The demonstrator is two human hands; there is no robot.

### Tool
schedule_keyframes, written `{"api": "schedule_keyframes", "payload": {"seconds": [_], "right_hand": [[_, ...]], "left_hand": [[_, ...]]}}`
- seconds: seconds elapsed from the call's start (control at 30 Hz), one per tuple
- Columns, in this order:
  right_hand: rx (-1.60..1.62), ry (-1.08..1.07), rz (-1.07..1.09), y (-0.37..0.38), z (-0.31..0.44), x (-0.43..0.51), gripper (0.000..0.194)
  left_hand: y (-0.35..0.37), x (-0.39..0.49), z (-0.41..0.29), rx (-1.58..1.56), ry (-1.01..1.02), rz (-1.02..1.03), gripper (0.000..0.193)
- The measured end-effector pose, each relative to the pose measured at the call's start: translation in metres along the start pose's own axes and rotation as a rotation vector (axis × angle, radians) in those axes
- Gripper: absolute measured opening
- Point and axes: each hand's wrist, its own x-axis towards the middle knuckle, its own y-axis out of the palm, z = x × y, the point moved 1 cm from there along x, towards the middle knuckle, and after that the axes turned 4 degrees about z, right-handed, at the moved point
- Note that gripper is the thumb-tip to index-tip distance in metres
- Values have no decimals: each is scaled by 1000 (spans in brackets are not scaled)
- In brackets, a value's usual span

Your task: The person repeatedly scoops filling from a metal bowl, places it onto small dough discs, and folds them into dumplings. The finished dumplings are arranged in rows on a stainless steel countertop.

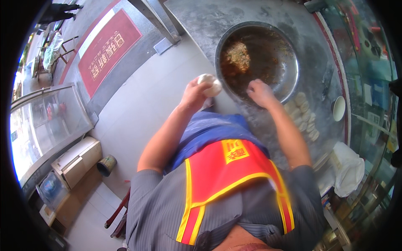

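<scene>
My left hand [197, 93] holds a pale round of dough [211, 85] just left of a large steel basin [296, 78]. Inside the basin, a heap of chopped filling [238, 58] lies at the upper left, with reddish-brown bits and liquid around it. My right hand [261, 93] is over the basin's near rim, fingers curled and slightly blurred; whether it pinches anything cannot be told. Several pale dough pieces [303, 113] lie in a cluster on the floured worktop [198, 15], right of my right forearm.
A white bowl [339, 108] and a white plastic bag [348, 169] are at the right, beside glass panels. A dark bin [106, 165] stands on the floor at the left, near a white box [77, 160]. A red mat [110, 51] lies at the upper left.
</scene>
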Motion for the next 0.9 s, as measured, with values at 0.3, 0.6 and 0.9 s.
{"api": "schedule_keyframes", "payload": {"seconds": [0.3,0.6,0.9], "right_hand": [[-95,-63,-510,10,34,3,11],[94,-204,-388,31,24,24,10],[794,-51,14,24,-2,22,14]], "left_hand": [[14,12,4,160,-41,-59,32],[23,13,6,179,-26,-128,32],[18,10,13,199,0,-144,35]]}}
